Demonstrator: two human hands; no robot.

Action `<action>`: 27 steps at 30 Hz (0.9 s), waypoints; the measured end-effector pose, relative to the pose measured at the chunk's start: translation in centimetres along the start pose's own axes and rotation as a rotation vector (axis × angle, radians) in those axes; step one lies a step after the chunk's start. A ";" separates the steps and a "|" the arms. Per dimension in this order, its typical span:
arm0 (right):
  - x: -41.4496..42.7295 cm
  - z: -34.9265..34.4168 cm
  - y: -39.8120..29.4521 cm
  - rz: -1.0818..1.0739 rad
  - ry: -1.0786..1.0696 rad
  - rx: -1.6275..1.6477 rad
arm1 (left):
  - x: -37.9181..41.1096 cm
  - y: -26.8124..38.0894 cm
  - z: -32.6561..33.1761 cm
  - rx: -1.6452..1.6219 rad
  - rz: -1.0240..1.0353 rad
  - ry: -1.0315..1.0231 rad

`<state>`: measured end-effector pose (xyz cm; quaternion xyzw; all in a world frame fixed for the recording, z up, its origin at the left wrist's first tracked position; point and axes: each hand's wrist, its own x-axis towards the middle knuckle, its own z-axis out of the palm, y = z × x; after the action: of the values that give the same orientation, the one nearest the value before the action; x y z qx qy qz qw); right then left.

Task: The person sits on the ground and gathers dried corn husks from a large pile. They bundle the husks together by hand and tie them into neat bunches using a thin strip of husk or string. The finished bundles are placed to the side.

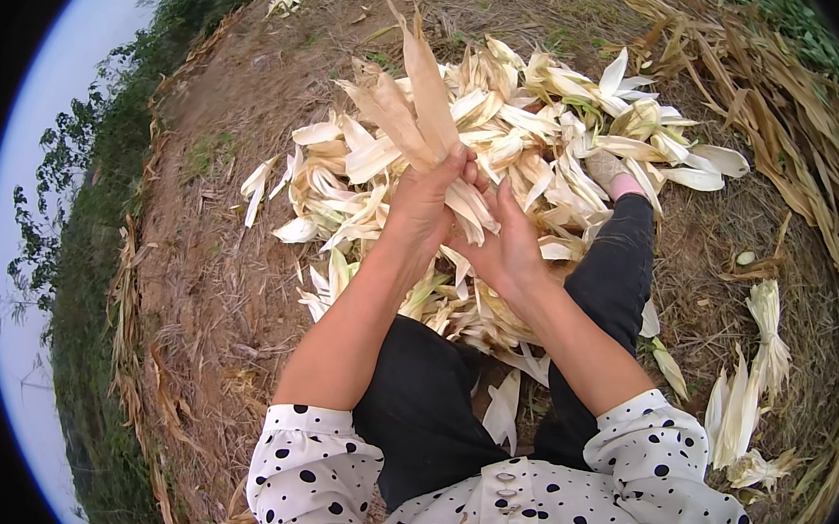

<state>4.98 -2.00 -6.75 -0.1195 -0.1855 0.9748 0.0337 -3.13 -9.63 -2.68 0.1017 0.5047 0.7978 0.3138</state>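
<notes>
My left hand (429,192) pinches several dry, tan corn husks (432,104) that fan upward from thumb and fingers. Their narrower lower ends stick out beneath the fingers, towards my right hand (506,243). The right hand is just below and to the right, thumb raised, close against the lower husk ends; its fingertips are partly hidden, so whether it grips them cannot be told. Beneath and beyond both hands spreads a heap of pale corn husks (548,135) on the ground, cream to light brown with some greenish ones.
My shod foot (605,169) rests at the heap's right side. Bundled husks (768,337) and loose husks (732,416) lie on the right. Dry corn stalks and leaves (811,167) line the right edge. Straw-strewn soil (205,260) extends left towards green bushes (112,275).
</notes>
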 end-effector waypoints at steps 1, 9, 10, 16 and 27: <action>0.3 -0.6 -0.2 -0.052 0.000 -0.129 | 0.2 0.0 -0.1 0.040 0.015 0.004; 0.8 -1.5 -3.0 -0.354 -0.179 -0.458 | -0.1 -0.1 -0.2 0.343 -0.159 -0.205; 0.5 -1.3 -3.4 -0.335 -0.161 -0.462 | -0.3 -0.2 -0.2 0.394 -0.195 -0.244; 0.6 -2.5 -3.7 -0.329 -0.096 -0.610 | 0.0 -0.6 -0.4 0.469 -0.242 -0.397; 0.3 -2.5 -4.1 -0.241 -0.136 -0.486 | 0.0 -0.9 -0.9 0.430 -0.293 -0.347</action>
<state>5.38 2.73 -7.56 -0.0356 -0.4283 0.8965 0.1074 -3.16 -10.03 -3.85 0.2263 0.6102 0.5897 0.4782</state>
